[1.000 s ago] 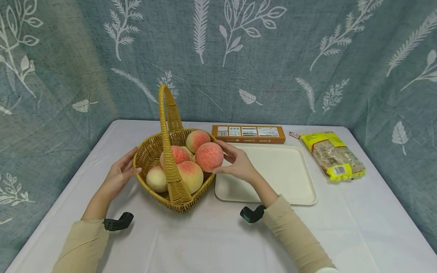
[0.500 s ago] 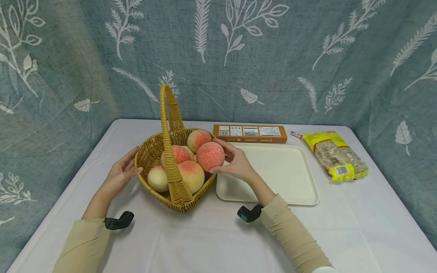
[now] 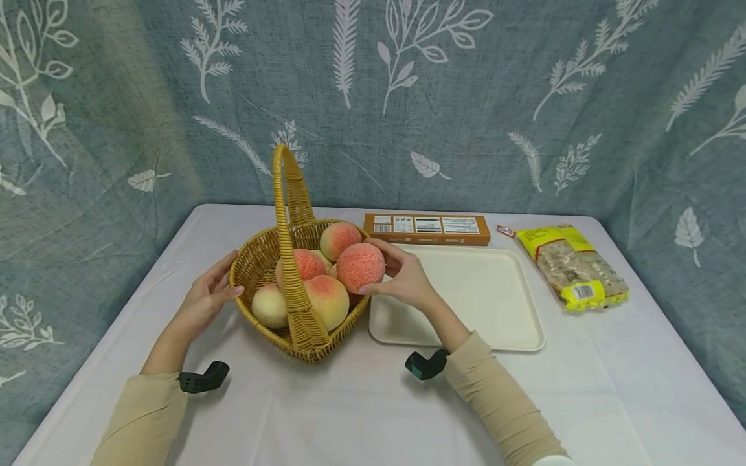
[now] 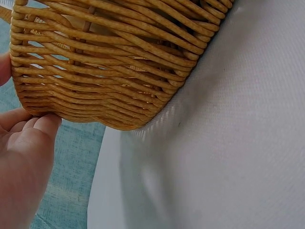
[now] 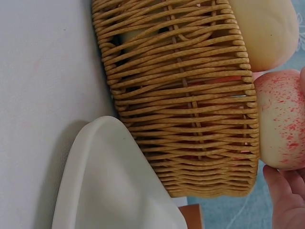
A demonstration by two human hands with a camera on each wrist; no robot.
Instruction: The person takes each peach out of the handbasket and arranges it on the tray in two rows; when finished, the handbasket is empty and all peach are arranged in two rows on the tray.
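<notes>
A wicker basket (image 3: 300, 346) with a tall arched handle stands left of the table's middle, filled with several peaches. My left hand (image 3: 204, 294) holds the basket's left rim; in the left wrist view its fingertips (image 4: 47, 125) press on the woven wall. On the opposite rim, my right hand (image 3: 405, 278) grips a red-speckled peach (image 3: 360, 266), with the thumb in front and fingers behind. That peach rests at the top edge of the wicker in the right wrist view. A paler peach (image 3: 326, 301) and another red-topped peach (image 3: 339, 241) lie beside it.
Right of the basket lies a cream tray (image 3: 484, 304), close to its wall and under my right hand. A brown box (image 3: 425, 230) is behind the tray. Farther right is a yellow plastic food bag (image 3: 574, 265). A patterned curtain (image 3: 361, 149) hangs behind the table.
My right hand and wrist have shifted slightly left around the peach, with the thumb a little farther over its front. The left hand and basket stay in place.
</notes>
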